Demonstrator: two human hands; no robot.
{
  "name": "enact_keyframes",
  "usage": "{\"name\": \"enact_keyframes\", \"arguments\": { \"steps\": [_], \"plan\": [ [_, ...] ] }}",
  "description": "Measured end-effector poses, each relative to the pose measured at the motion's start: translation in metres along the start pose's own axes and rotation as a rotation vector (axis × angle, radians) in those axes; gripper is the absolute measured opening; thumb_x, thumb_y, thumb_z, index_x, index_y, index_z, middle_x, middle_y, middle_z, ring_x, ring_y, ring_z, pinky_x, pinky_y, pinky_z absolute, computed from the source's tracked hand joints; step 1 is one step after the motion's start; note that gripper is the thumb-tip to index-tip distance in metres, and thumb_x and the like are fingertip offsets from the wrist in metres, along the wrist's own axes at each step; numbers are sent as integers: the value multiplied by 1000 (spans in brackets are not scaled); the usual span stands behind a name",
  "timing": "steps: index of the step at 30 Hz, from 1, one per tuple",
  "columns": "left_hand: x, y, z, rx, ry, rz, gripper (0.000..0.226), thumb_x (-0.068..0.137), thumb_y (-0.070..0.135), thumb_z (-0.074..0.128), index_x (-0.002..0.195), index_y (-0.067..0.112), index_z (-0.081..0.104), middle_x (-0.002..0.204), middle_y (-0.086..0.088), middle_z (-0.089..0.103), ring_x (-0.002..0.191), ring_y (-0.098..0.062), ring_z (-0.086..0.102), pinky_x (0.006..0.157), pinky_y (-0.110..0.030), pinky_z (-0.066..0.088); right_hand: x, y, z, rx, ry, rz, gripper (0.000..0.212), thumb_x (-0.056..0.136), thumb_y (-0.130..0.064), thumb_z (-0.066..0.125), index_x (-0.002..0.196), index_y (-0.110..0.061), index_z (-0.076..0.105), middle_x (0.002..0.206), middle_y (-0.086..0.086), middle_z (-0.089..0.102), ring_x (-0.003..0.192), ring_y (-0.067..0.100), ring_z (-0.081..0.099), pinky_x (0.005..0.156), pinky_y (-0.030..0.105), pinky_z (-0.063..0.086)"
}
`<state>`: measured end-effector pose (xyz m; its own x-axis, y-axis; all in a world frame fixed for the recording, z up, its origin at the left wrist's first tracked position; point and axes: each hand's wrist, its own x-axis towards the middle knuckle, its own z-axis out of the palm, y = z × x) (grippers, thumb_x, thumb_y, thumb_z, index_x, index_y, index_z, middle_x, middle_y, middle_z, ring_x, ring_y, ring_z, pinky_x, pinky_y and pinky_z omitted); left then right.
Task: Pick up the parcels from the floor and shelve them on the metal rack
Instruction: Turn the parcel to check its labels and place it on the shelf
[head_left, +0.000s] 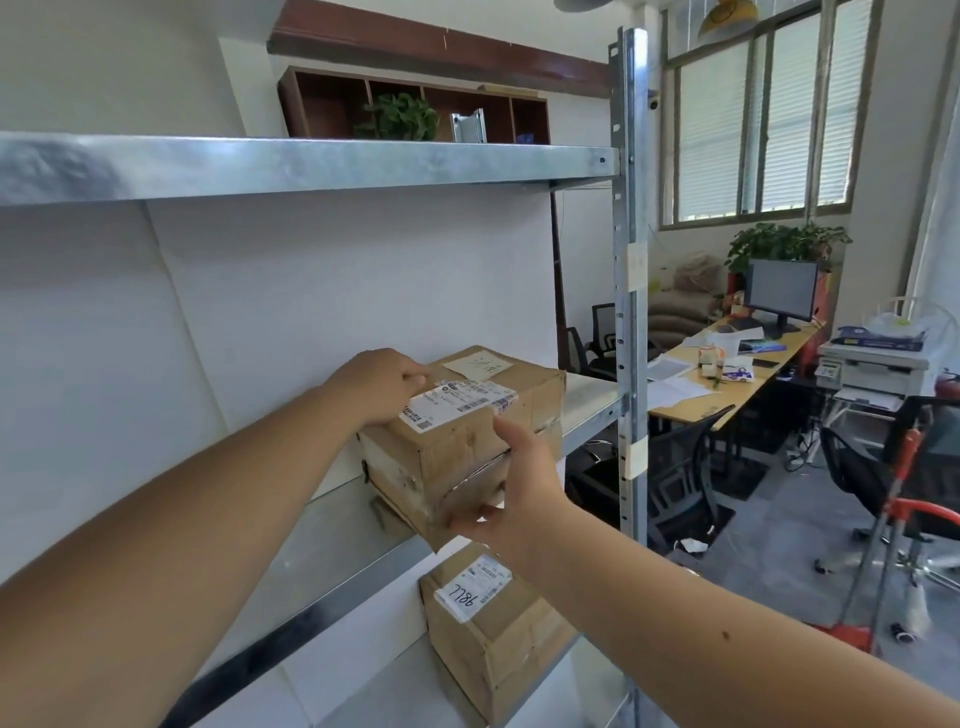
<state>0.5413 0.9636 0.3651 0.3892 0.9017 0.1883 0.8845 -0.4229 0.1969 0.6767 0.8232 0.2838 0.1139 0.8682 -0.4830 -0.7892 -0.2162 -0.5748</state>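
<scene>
Cardboard parcel (457, 441) held at the middle shelf of the metal rack (628, 260): top gripped by the left hand (376, 387), near corner by the right hand (519, 493). A second parcel (498, 639) is shelved below.

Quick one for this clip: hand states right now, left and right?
Left hand: closed, fingers curled on top of the cardboard parcel.
Right hand: closed, holding the same parcel at its near lower corner.

Metal rack (311, 166): galvanized steel, mottled, semi-glossy. Upper parcel (457, 457): matt brown cardboard, scuffed, banded with glossy clear tape; smooth white paper label (457, 408). Lower parcel (509, 649): matt cardboard. Wall cabinet (322, 104): dark wood.
</scene>
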Motion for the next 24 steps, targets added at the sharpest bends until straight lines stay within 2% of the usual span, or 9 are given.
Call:
{"name": "enact_keyframes", "arguments": {
  "steps": [2,5,7,9,11,13,15,19,24],
  "plan": [
    [0,5,2,-53,-61,-8,48,111,49,51,153,30,62,161,-1,58,144,-25,54,111,-33,43,6,7,0,-41,-16,-46,57,92,-36,76,140,-21,47,138,10,50,133,45,53,108,65,50],
    [-4,14,5,-101,-204,-6,92,86,87,50,159,30,55,166,0,52,149,-24,50,123,-39,39,13,17,0,-38,-26,-101,49,93,-32,77,132,-21,50,139,9,49,135,40,52,104,62,55],
    [-8,19,10,-139,-248,4,111,72,93,55,163,31,48,166,4,51,149,-21,50,124,-40,39,16,19,-2,-34,-37,-116,43,94,-31,76,129,-24,52,147,9,45,142,38,46,102,62,56],
    [-11,22,14,-139,-264,10,127,71,90,65,174,29,21,177,6,33,161,-20,34,130,-39,30,16,19,-3,-64,-49,-126,39,95,-32,74,126,-27,53,144,6,44,144,35,45,102,61,57],
    [-15,25,19,-22,-239,18,122,83,80,69,175,31,6,182,6,19,167,-19,22,132,-37,24,18,17,-8,-69,-44,-115,36,95,-32,74,123,-27,51,134,3,44,142,33,48,104,58,56],
    [-20,31,21,71,-178,6,101,95,66,67,174,35,14,181,5,23,165,-21,26,127,-35,28,20,13,-13,-54,-44,-113,36,95,-29,73,125,-24,53,134,5,47,141,32,51,106,57,54],
    [-21,35,22,57,-152,-15,91,98,60,68,173,36,22,180,3,28,163,-23,31,124,-34,31,24,9,-18,-40,-60,-113,48,95,-28,73,138,-22,55,148,6,49,143,31,51,102,58,54],
    [-13,39,22,29,-170,-74,91,97,58,72,172,35,25,180,0,28,162,-26,33,125,-35,32,34,5,-25,-35,-51,-89,63,93,-28,74,152,-23,52,161,4,43,145,32,48,107,61,51],
    [-13,46,23,56,-99,-112,93,93,60,75,170,35,31,177,-2,33,159,-27,38,122,-36,36,46,2,-31,-87,-92,-36,52,94,-26,72,143,-20,56,150,6,52,137,31,55,108,60,50]
  ]
}}
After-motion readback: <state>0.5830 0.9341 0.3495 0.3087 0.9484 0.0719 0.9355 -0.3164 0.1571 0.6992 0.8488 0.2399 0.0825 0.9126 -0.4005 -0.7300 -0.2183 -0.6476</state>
